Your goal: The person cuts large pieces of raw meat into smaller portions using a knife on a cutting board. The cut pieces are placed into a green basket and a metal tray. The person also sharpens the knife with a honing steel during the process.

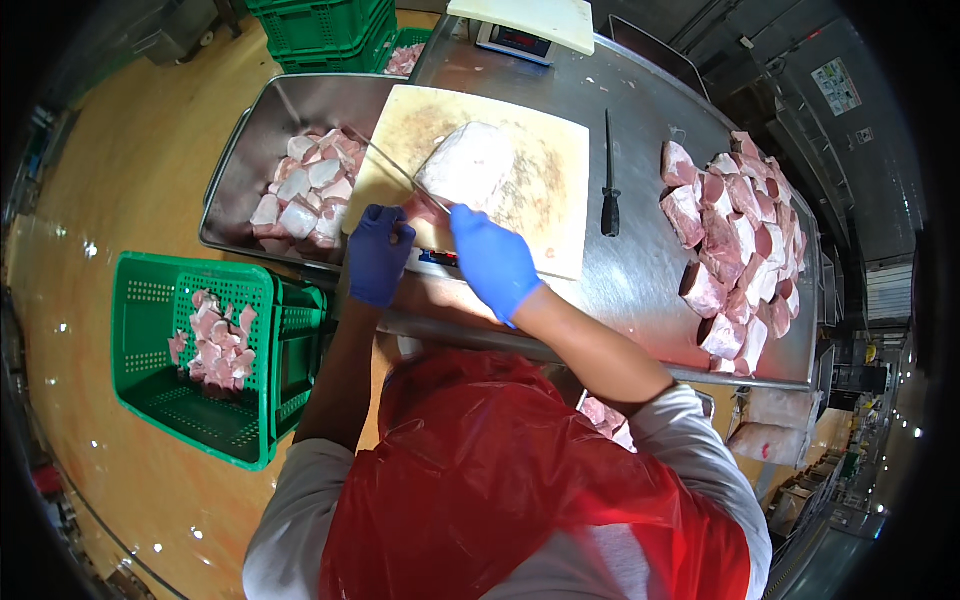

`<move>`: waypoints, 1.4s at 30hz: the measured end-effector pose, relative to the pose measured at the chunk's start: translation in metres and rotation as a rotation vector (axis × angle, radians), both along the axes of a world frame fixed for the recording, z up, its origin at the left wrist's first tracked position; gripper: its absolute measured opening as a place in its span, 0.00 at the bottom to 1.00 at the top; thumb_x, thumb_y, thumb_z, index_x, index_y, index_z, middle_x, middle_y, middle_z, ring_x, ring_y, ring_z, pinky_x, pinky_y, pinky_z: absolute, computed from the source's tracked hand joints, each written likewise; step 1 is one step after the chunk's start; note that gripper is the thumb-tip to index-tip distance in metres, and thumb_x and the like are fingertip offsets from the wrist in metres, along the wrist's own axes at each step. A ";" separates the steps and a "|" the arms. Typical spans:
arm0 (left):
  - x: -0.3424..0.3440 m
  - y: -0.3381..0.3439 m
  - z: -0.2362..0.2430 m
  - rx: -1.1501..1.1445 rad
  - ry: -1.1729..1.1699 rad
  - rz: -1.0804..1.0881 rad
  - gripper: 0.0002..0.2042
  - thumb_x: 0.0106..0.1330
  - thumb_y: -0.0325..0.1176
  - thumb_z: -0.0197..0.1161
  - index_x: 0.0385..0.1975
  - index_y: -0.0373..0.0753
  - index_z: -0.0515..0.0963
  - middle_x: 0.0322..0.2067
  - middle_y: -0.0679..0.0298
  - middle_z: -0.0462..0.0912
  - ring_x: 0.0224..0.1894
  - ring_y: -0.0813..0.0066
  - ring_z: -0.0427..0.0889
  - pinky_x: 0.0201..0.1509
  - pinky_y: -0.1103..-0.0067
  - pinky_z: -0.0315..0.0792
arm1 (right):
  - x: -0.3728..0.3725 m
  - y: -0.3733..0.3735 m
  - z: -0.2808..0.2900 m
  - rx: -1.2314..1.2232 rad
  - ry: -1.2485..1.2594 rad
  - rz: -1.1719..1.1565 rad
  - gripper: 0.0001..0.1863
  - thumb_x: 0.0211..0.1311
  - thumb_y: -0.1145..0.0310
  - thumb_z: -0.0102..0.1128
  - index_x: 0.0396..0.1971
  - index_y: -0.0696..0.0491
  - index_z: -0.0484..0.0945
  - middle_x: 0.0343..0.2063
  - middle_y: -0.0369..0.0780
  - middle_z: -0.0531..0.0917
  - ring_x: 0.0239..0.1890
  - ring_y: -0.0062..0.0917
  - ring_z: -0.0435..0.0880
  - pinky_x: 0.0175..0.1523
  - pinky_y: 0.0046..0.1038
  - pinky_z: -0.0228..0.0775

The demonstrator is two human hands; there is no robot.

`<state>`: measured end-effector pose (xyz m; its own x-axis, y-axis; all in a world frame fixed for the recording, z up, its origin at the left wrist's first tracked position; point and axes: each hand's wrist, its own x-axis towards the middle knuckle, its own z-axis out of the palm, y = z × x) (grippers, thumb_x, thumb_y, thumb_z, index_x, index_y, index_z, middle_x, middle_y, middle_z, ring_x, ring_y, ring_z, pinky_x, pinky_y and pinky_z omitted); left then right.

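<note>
A large pale slab of meat (470, 165) lies on a cream cutting board (545, 215) on the steel table (640, 290). My right hand (492, 262), in a blue glove, is closed on a long thin knife (395, 168) whose blade points up-left along the slab's near side. My left hand (378, 255), also blue-gloved, is curled at the board's near edge and grips a small reddish meat piece (420, 210) next to the blade. I wear a red plastic apron.
A metal tray (245, 150) with several cut meat chunks sits left of the board. A green crate (150, 400) on the floor holds more chunks. A black sharpening steel (608, 180), a pile of meat cuts (740, 250), a scale (520, 25) and stacked green crates (320, 30) stand around.
</note>
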<state>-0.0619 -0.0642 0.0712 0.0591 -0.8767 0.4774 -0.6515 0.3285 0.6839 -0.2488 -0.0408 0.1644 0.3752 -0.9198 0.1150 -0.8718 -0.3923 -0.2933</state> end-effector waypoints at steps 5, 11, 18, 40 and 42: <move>0.011 -0.006 -0.010 -0.025 -0.101 0.012 0.05 0.60 0.28 0.64 0.34 0.38 0.80 0.32 0.56 0.80 0.31 0.56 0.83 0.35 0.67 0.77 | 0.017 -0.022 -0.008 0.042 0.175 0.016 0.11 0.67 0.71 0.51 0.47 0.58 0.68 0.33 0.53 0.84 0.33 0.46 0.88 0.36 0.44 0.81; 0.015 -0.010 -0.002 -0.042 0.044 0.000 0.04 0.61 0.30 0.64 0.33 0.39 0.80 0.32 0.56 0.81 0.33 0.54 0.83 0.37 0.66 0.77 | -0.062 0.018 0.007 0.190 0.418 0.077 0.12 0.66 0.71 0.54 0.47 0.58 0.67 0.33 0.52 0.86 0.33 0.46 0.89 0.35 0.44 0.82; 0.066 0.018 0.015 -0.183 -0.089 0.245 0.09 0.57 0.26 0.69 0.38 0.41 0.83 0.33 0.57 0.82 0.33 0.55 0.83 0.38 0.66 0.78 | -0.170 0.052 0.048 0.287 0.589 0.098 0.10 0.68 0.68 0.54 0.46 0.53 0.69 0.31 0.49 0.85 0.29 0.47 0.87 0.32 0.45 0.79; -0.106 -0.071 0.089 0.495 -0.599 -0.101 0.43 0.55 0.49 0.74 0.67 0.28 0.66 0.56 0.35 0.73 0.56 0.43 0.78 0.51 0.60 0.80 | -0.127 0.036 0.041 0.052 -1.141 -0.338 0.09 0.80 0.70 0.49 0.49 0.60 0.69 0.27 0.42 0.83 0.25 0.25 0.85 0.29 0.26 0.77; -0.075 -0.091 0.056 0.260 -0.430 -0.408 0.46 0.48 0.43 0.77 0.68 0.33 0.63 0.54 0.41 0.74 0.58 0.39 0.74 0.60 0.57 0.74 | -0.142 0.043 0.019 0.060 -0.944 -0.379 0.09 0.79 0.69 0.51 0.46 0.61 0.69 0.25 0.43 0.83 0.21 0.23 0.83 0.26 0.26 0.74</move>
